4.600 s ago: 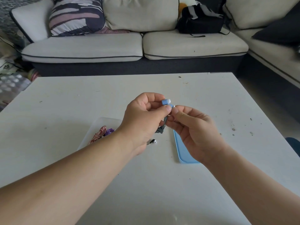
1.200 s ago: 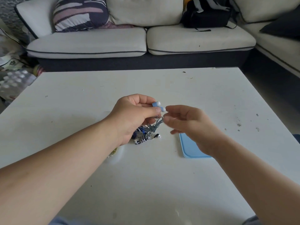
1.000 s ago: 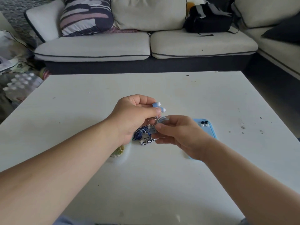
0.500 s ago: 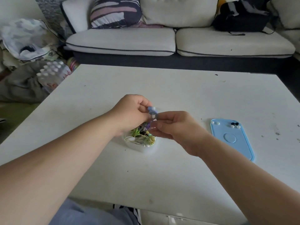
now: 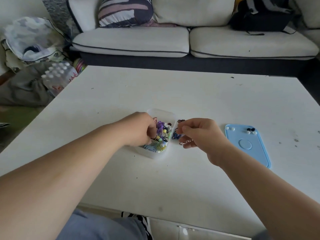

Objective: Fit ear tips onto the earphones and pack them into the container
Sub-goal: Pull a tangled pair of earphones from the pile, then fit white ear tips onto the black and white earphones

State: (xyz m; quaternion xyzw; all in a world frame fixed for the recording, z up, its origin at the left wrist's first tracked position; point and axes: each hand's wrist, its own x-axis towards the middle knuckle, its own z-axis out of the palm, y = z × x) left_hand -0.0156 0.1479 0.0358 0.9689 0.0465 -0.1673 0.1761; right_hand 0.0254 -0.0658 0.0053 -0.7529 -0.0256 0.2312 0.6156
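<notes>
Two hands: my left hand (image 5: 140,130) and my right hand (image 5: 200,134) both work low over the table (image 5: 207,101), one on each side of the container's right wall.
Container: a clear plastic container (image 5: 161,115) sits on the table between my hands, its long axis running away from me and slightly to the right; it is already crowded with coiled earphones (image 5: 162,134) in many colours.
Left grip: my left fingers are curled down inside the container's left half, among the cords; whether they are pinched on anything I cannot tell, as the knuckles hide the tips.
Right grip: my right thumb and fingers are closed on a dark blue earphone bundle (image 5: 175,135), held just outside the right wall; a pinkish loop of cord hangs under the fingers.
Key relation: the bundle lies just right of the container, so the move I judge next is a short carry leftward over the rim; the right hand is the nearer one.
Lid: a light blue lid (image 5: 249,153) lies flat to my right, well apart from the container, with loose white and black ear tips (image 5: 251,130) at its far end.
</notes>
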